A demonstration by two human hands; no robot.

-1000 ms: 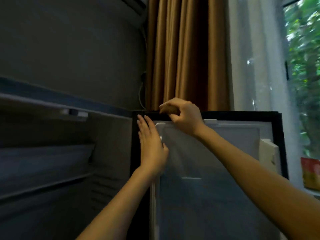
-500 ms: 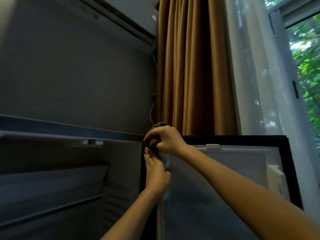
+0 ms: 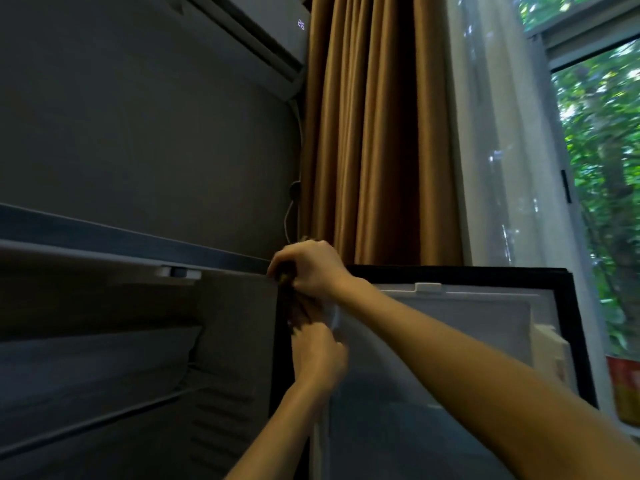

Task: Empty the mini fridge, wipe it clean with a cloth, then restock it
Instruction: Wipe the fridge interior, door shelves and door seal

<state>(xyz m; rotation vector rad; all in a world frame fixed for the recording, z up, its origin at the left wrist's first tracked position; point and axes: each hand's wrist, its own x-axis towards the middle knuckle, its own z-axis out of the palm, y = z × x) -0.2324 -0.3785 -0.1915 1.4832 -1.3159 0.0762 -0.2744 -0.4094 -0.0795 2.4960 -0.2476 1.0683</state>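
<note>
The mini fridge (image 3: pixel 104 358) stands open on the left, its dark inside showing bare shelves. Its door (image 3: pixel 450 341) is swung out to the right, with a white liner and a black rim. My right hand (image 3: pixel 311 268) grips a brown cloth (image 3: pixel 294 306) at the door's top hinge corner. The cloth hangs down along the hinge edge. Just below it is my left hand (image 3: pixel 320 355), blurred, fingers curled at the cloth's lower end.
An air conditioner (image 3: pixel 249 32) is mounted on the grey wall above. A brown curtain (image 3: pixel 374 133) and a sheer curtain (image 3: pixel 502 150) hang behind the door. A red and yellow package (image 3: pixel 625 389) sits by the window at the far right.
My right hand slid the cloth left along the door's top edge to the hinge corner. My left hand went from flat on the door edge to curled under the cloth.
</note>
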